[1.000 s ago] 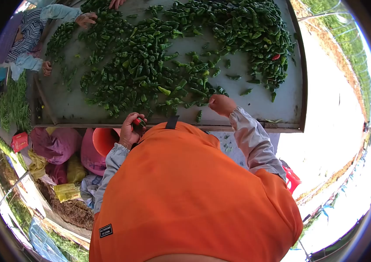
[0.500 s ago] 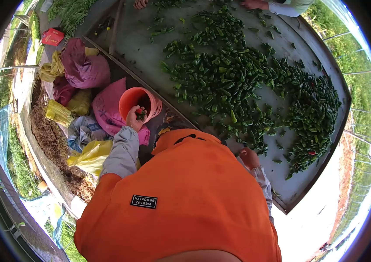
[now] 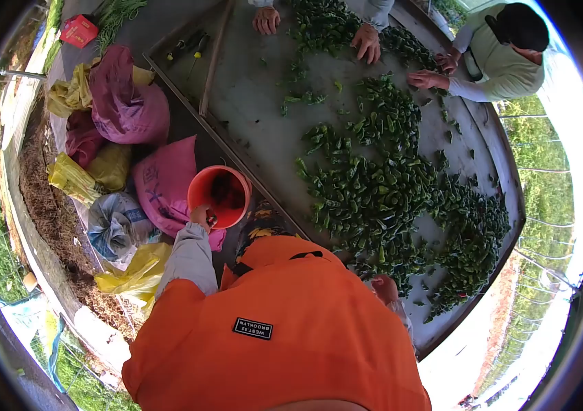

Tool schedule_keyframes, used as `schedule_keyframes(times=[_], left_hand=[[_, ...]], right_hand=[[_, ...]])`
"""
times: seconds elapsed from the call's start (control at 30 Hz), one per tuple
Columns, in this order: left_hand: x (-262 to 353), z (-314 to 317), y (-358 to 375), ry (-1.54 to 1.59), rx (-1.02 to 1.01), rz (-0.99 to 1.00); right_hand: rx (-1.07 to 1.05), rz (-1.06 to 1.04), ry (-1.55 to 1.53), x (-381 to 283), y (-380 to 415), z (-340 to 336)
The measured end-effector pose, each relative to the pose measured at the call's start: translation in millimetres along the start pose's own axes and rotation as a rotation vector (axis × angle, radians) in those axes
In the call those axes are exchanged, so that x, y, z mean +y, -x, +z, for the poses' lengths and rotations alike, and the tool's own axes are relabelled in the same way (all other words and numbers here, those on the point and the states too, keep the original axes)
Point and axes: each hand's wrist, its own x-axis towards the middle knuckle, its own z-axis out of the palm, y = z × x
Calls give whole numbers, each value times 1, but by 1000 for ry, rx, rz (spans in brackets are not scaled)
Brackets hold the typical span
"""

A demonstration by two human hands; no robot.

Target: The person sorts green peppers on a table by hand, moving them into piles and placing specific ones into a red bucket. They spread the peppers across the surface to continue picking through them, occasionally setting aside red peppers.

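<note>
My left hand [image 3: 200,216] is at the near rim of an orange-red bucket [image 3: 199,186], its fingers closed round small dark red peppers [image 3: 212,219]. The inside of the bucket is dark, and its contents cannot be made out. My right hand [image 3: 385,288] rests low at the near edge of a large heap of green peppers [image 3: 373,198]; its fingers are too hidden to tell whether they grip anything. The heap spreads over a grey table [image 3: 264,137], with a few red bits among the green at the right.
Pink sacks [image 3: 130,103], yellow bags [image 3: 137,270] and a grey-blue bag [image 3: 116,222] lie left of the bucket. A red box [image 3: 79,31] is at the upper left. Across the table are a co-worker [image 3: 504,65] and another person's hands [image 3: 266,20]. A raised strip [image 3: 216,58] crosses the table.
The view has tilted, bringing more of the co-workers into sight. My left hand has moved from the bucket's left inner side to its near rim. My right hand stays by the heap's near edge.
</note>
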Motion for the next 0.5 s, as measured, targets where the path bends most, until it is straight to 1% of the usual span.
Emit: schedule_keyframes(times=[0.07,0.17,0.23,0.3,0.37,0.5], left_hand=[[12,5,-1,-76,70,-31],[28,11,-6,-193,103,-46],[21,-9,-59,-270,139,-151],[32,-3,-70,-267,117,-164],[46,8,-70,-231,83,-155],[63,21,-70,-137,43,-150]], right_hand=[[-6,55,-129,-36,2,-1],[3,-43,-113,-68,6,4],[-14,25,-131,-78,8,10],[21,-25,110,-99,18,11],[64,23,142,-102,22,18],[42,78,146,-101,23,20]])
